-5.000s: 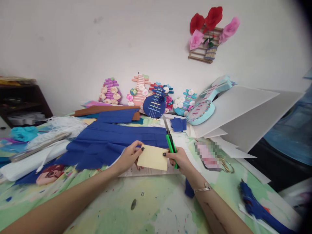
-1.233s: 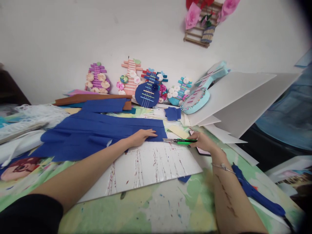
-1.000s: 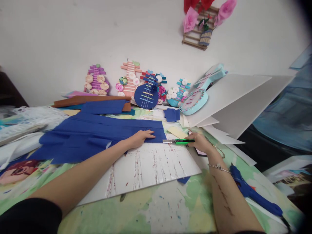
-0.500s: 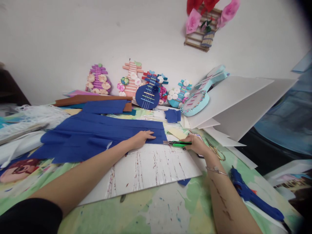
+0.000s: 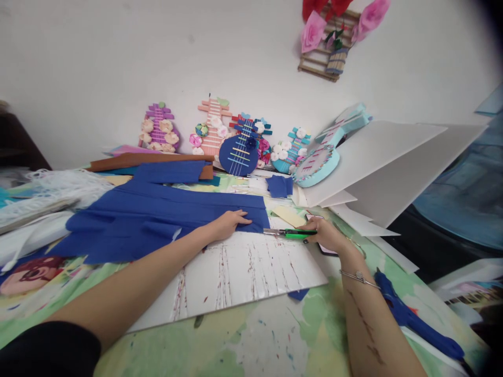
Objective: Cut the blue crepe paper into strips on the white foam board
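Note:
My left hand (image 5: 228, 222) lies flat, fingers stretched out, on the near right corner of a large blue felt sheet (image 5: 157, 217). My right hand (image 5: 327, 235) grips a green-handled utility knife (image 5: 288, 233), its blade pointing left at the felt's right edge. Both rest over a white cutting board (image 5: 236, 272) streaked with red marks. A small cream paper piece (image 5: 286, 214) lies just behind the knife.
Craft guitars (image 5: 240, 152) and flower ornaments line the wall. White foam boards (image 5: 385, 162) lean at the right. A blue glue gun (image 5: 416, 324) lies by my right forearm, scissors and a phone partly hidden behind my right hand. White netting (image 5: 58, 183) sits at left.
Five seconds ago both hands held the cream paper piece; it now lies on the table. Since a second ago my hands stay almost still, the knife keeping at the felt's right edge.

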The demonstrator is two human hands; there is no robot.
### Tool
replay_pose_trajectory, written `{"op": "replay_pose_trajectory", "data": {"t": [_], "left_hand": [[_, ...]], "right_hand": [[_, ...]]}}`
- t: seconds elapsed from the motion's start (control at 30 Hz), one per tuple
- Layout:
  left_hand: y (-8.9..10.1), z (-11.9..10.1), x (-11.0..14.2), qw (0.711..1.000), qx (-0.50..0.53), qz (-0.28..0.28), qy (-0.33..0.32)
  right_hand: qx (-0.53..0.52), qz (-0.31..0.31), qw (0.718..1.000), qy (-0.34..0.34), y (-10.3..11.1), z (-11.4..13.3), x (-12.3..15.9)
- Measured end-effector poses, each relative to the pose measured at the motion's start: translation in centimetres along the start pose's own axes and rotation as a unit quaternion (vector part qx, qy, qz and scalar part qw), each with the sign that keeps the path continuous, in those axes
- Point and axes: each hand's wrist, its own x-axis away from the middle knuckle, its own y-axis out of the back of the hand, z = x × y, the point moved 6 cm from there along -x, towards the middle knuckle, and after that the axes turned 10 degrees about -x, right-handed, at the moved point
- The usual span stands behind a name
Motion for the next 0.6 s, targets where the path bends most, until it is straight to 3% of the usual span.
{"op": "replay_pose_trajectory", "data": {"t": [0.27,0.47,0.6], "left_hand": [[0.8,-1.4,-0.4,0.999,0.010,0.009,-0.029],[0.6,-3.6,-1.0,0.994,0.010,0.079,-0.082],[0.0,-3.9,-0.6,0.991,0.007,0.102,-0.081]], "right_hand": [[0.020,-0.005,1.000,-0.020,0.7,0.3,0.4],[0.015,-0.019,1.000,-0.013,0.4,0.4,0.0],[-0.005,-0.012,0.999,-0.040,-0.2,0.1,-0.2]]}}
